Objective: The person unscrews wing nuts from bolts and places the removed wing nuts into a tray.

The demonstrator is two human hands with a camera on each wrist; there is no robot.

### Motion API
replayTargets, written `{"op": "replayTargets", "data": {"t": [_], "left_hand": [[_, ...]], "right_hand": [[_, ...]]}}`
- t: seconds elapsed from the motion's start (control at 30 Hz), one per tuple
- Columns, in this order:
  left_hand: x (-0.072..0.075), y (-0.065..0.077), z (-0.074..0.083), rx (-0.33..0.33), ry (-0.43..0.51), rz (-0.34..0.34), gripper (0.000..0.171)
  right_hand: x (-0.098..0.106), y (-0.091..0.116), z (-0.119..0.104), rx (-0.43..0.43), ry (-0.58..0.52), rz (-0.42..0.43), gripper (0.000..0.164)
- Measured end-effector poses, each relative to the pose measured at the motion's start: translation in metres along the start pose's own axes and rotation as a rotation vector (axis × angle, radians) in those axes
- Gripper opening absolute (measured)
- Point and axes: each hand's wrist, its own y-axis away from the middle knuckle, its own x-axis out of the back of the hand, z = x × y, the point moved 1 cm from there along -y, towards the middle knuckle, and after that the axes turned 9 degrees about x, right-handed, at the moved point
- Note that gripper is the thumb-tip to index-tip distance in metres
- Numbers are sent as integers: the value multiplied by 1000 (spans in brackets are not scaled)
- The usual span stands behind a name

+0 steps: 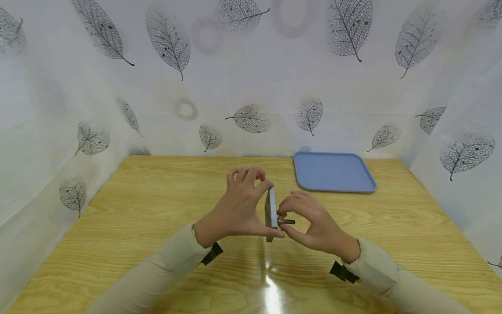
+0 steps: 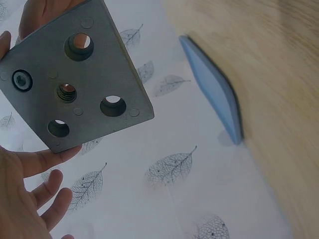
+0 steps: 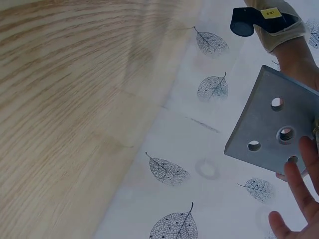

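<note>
My left hand (image 1: 243,205) holds a thick square grey metal plate (image 2: 45,104) on edge above the table, one fingertip on its top edge and the thumb low down. The plate has several round holes; the middle one (image 2: 66,93) is threaded. A socket-head bolt (image 2: 22,80) sits in one hole, its head on the left-hand face. Its threaded shank (image 1: 289,221) sticks out of the opposite face. There my right hand (image 1: 311,220) pinches a small brass-coloured nut (image 1: 282,216) on the shank close to the plate, partly hidden by the fingers.
A blue tray (image 1: 333,172) lies at the back right of the wood-grain table (image 1: 168,187). White sheeting (image 1: 251,78) with a leaf print hangs behind the table and along both sides. Black straps (image 1: 344,272) show at the cuffs of both sleeves.
</note>
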Motion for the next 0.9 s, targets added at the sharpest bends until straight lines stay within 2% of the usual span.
{"op": "replayTargets", "data": {"t": [0.47, 0.53, 0.77, 0.9], "left_hand": [[-1, 0, 0, -6, 2, 18, 85], [-1, 0, 0, -8, 0, 20, 85], [-1, 0, 0, -4, 17, 12, 85], [-2, -1, 1, -9, 11, 17, 85]], "right_hand": [[-2, -3, -1, 163, 74, 73, 15], [-2, -3, -2, 196, 120, 89, 16], [-4, -2, -4, 371, 409, 149, 18], [-4, -1, -3, 405, 436, 151, 19]]}}
